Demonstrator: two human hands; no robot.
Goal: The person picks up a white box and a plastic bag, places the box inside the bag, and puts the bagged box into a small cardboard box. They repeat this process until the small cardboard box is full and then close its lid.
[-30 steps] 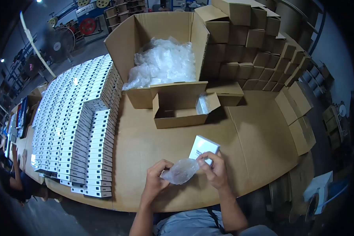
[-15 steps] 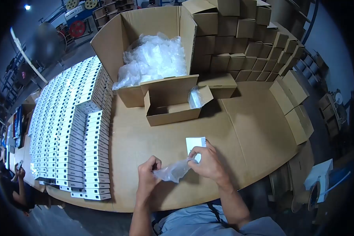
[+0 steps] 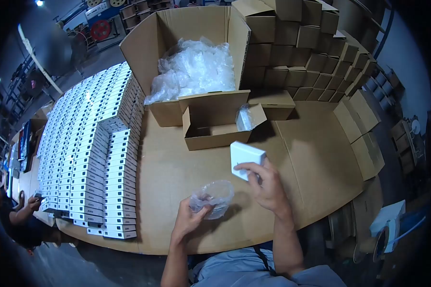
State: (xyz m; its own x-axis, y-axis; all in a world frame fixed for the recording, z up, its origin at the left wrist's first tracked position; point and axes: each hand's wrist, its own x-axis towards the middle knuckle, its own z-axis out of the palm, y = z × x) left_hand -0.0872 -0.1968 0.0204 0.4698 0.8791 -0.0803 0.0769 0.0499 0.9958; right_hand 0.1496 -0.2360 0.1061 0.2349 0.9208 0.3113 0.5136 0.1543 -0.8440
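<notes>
My left hand (image 3: pixel 190 217) grips a clear plastic bag (image 3: pixel 220 193), whose mouth gapes wide toward the right. In my right hand (image 3: pixel 268 184) is a small white box (image 3: pixel 245 155), held tilted above the table, up and to the right of the bag. Box and bag are apart. Just beyond them stands an open cardboard carton (image 3: pixel 215 142), with a plastic-wrapped white box (image 3: pixel 244 118) standing at its right end.
A large carton (image 3: pixel 244 52) full of clear plastic bags (image 3: pixel 196 69) stands behind. Many white boxes (image 3: pixel 86 162) are stacked at left. Brown cartons (image 3: pixel 297 62) pile up at back right. Another person (image 3: pixel 21 215) is at the far left, beside the table (image 3: pixel 177 167).
The bag between my hands has been opened out and now stays in my left hand alone. My right hand has let go of it and lifted the white box off the table.
</notes>
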